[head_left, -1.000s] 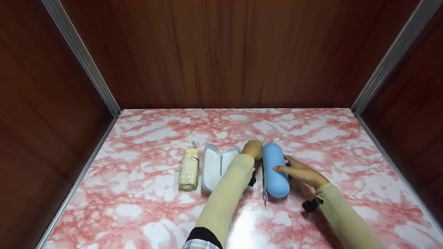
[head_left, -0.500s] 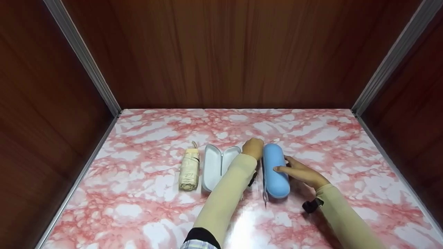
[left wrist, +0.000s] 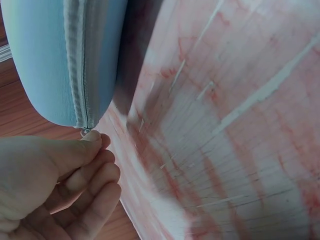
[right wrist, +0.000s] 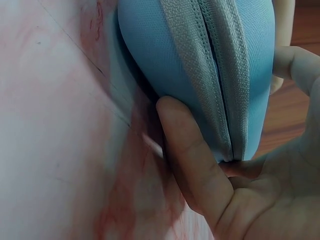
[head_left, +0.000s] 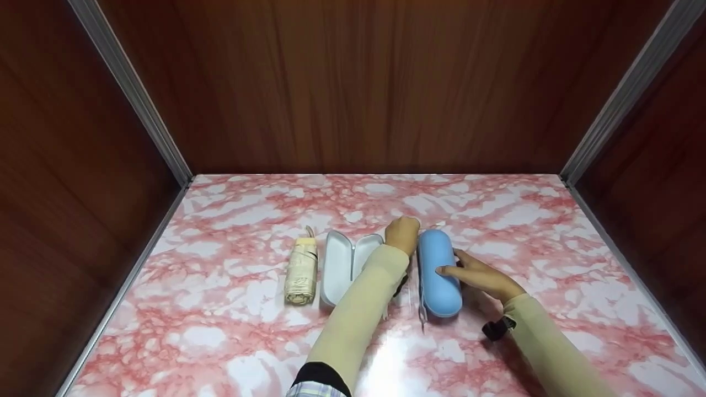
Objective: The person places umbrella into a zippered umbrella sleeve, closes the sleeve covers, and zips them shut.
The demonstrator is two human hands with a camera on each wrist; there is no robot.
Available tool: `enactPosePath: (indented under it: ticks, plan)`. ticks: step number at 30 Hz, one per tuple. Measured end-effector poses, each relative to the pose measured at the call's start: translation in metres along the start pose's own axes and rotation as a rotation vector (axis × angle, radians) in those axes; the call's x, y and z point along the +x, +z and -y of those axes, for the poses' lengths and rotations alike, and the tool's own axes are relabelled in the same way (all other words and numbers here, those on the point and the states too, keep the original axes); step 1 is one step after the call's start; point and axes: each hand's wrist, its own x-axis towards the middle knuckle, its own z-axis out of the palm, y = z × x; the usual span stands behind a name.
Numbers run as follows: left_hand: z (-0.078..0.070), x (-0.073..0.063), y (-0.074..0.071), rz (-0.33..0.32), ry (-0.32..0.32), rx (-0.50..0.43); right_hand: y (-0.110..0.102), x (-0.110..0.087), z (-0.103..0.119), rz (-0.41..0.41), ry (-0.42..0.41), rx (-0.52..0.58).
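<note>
A long blue zippered case (head_left: 438,273) with rounded ends lies lengthwise on the table, right of centre in the head view. My left hand (head_left: 403,234) is at its far left end. In the left wrist view, thumb and index finger pinch the small zipper pull (left wrist: 85,133) at the end of the zipper (left wrist: 82,65). My right hand (head_left: 480,274) grips the case from the right, thumb on top. Its other fingers (right wrist: 187,145) lie along the lower side in the right wrist view, beside the grey zipper tape (right wrist: 200,65).
Left of the case lies an open pale grey case (head_left: 337,270), partly behind my left forearm. Farther left is a folded cream umbrella (head_left: 301,273) with a wrist loop. Brown wood-look panels (head_left: 353,88) enclose the back and sides of the marbled table (head_left: 231,331).
My left hand has shifted slightly toward the far edge, beside the end of the blue case. The right hand and the case have stayed almost in place.
</note>
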Motion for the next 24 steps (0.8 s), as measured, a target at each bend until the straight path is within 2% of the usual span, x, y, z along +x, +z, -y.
enactPosePath:
  ticks: [7,9,16,19,24]
  plan:
    - [0.001,0.007,0.005,0.031,-0.009,0.045,0.003,0.001,0.0,0.007,-0.025,0.007]
    - [0.001,0.008,0.005,0.01,0.005,0.064,0.003,0.0,0.0,0.014,-0.031,0.01]
    - [0.002,0.012,0.005,-0.128,0.111,0.131,0.002,-0.001,0.001,0.011,-0.051,0.02]
    - [0.004,0.012,0.008,-0.172,0.119,0.142,0.001,0.0,0.0,0.015,-0.05,0.026]
    - [0.004,0.014,0.011,-0.193,0.117,0.141,0.001,0.0,-0.001,0.012,-0.047,0.032]
